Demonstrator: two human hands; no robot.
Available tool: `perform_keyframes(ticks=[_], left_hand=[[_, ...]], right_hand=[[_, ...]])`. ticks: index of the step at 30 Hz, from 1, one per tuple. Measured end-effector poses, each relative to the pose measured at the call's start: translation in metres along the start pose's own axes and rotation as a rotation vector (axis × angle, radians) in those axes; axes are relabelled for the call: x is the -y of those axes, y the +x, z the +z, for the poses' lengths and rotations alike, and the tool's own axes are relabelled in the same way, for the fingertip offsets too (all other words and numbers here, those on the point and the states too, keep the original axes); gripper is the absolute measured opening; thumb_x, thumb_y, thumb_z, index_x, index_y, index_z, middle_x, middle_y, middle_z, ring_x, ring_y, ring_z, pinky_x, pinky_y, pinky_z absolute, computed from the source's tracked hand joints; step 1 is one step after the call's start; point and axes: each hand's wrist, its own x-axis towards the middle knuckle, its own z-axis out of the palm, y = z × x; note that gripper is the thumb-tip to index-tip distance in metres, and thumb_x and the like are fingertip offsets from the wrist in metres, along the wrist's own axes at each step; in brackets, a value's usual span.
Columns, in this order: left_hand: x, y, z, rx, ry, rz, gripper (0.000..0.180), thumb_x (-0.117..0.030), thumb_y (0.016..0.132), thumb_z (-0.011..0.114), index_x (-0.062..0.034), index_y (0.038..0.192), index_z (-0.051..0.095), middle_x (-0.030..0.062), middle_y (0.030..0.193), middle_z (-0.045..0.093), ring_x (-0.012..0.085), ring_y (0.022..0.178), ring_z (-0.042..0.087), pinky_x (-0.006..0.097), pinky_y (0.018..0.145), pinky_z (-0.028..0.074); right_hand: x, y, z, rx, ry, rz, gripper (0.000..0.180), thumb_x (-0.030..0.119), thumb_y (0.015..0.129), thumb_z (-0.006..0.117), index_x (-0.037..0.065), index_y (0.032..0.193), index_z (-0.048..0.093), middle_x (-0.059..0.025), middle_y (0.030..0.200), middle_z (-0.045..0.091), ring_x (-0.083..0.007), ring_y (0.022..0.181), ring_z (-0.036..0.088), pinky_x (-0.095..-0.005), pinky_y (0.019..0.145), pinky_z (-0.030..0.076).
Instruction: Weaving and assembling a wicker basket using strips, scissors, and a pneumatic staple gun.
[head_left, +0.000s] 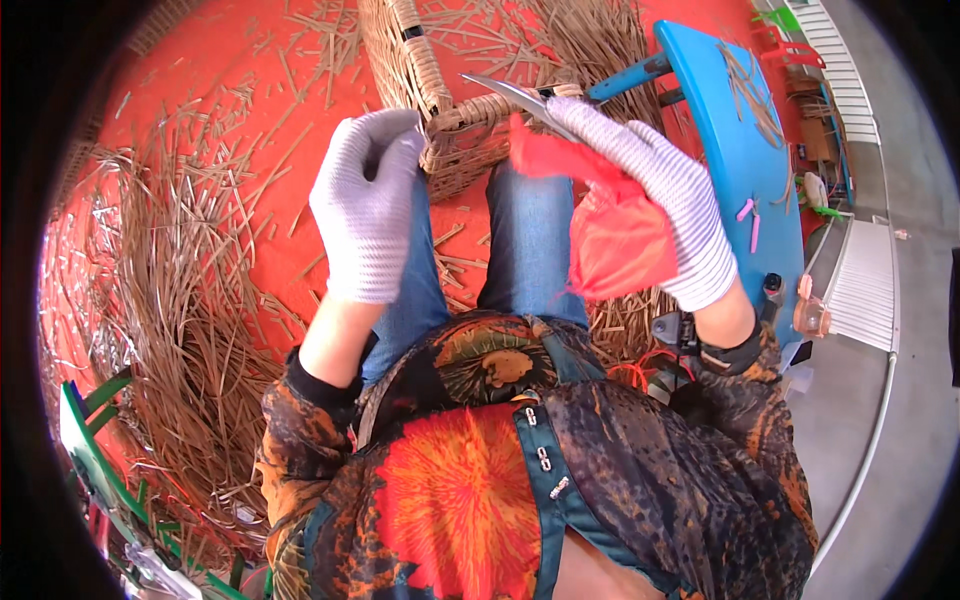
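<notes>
Strips (205,375) lay left of the left hand (365,205), the basket (462,168) just beyond it, the bench (732,165) right of the right hand (665,190).

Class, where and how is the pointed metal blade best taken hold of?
Take the metal blade by its wider rear end, probably from the right, where the right hand is: it narrows to a point at the upper left, so that end is best avoided.

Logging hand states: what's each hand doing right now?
Left hand: curled near the wickerwork; cannot tell if it holds anything.
Right hand: closed, holding a blade and red cloth.
</notes>
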Motion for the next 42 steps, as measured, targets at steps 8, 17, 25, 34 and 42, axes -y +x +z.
perform_keyframes(ticks=[8,17,25,34,42], left_hand=[[0.011,0.007,0.003,0.011,0.012,-0.057,0.012,-0.01,0.087,0.075,-0.0031,0.097,0.075,0.0018,0.084,0.056,0.0108,0.076,0.056,0.026,0.075,0.05],[0.002,0.008,0.013,0.001,-0.001,-0.068,0.012,-0.01,0.086,0.076,-0.0037,0.096,0.077,0.001,0.08,0.058,0.0104,0.076,0.053,0.027,0.073,0.048],[0.002,0.011,0.013,-0.004,-0.024,-0.053,0.012,-0.01,0.086,0.078,-0.0041,0.096,0.076,0.0016,0.082,0.06,0.0084,0.074,0.057,0.025,0.072,0.049],[0.003,0.009,0.017,-0.061,0.075,0.176,0.012,0.002,0.082,0.078,-0.002,0.093,0.074,0.0012,0.082,0.06,0.0071,0.072,0.057,0.024,0.07,0.049],[0.007,0.006,0.018,-0.063,0.234,0.519,0.019,0.011,0.077,0.077,-0.0001,0.092,0.072,0.007,0.084,0.067,0.0155,0.075,0.062,0.031,0.087,0.051]], right_hand=[[-0.021,0.028,-0.01,0.178,0.219,0.054,0.042,0.013,0.096,0.068,0.005,0.137,0.06,-0.0107,0.113,0.073,-0.0124,0.1,0.066,-0.0276,0.089,0.051],[-0.039,0.032,-0.026,0.317,0.447,0.123,0.039,0.008,0.095,0.066,-0.001,0.132,0.061,-0.0047,0.105,0.073,-0.0103,0.093,0.065,-0.0262,0.086,0.053],[-0.039,0.035,-0.028,0.365,0.441,0.135,0.038,0.004,0.098,0.057,0.0,0.136,0.059,-0.0026,0.106,0.071,-0.0074,0.094,0.063,-0.0248,0.087,0.052],[-0.047,0.044,-0.027,0.44,0.494,0.204,0.034,0.011,0.093,0.072,0.001,0.125,0.067,-0.0069,0.106,0.074,-0.0112,0.095,0.066,-0.028,0.087,0.052],[-0.025,0.024,-0.021,0.27,0.176,0.079,0.029,0.02,0.091,0.075,0.001,0.113,0.069,-0.0106,0.097,0.072,-0.0201,0.082,0.068,-0.0309,0.075,0.053]])
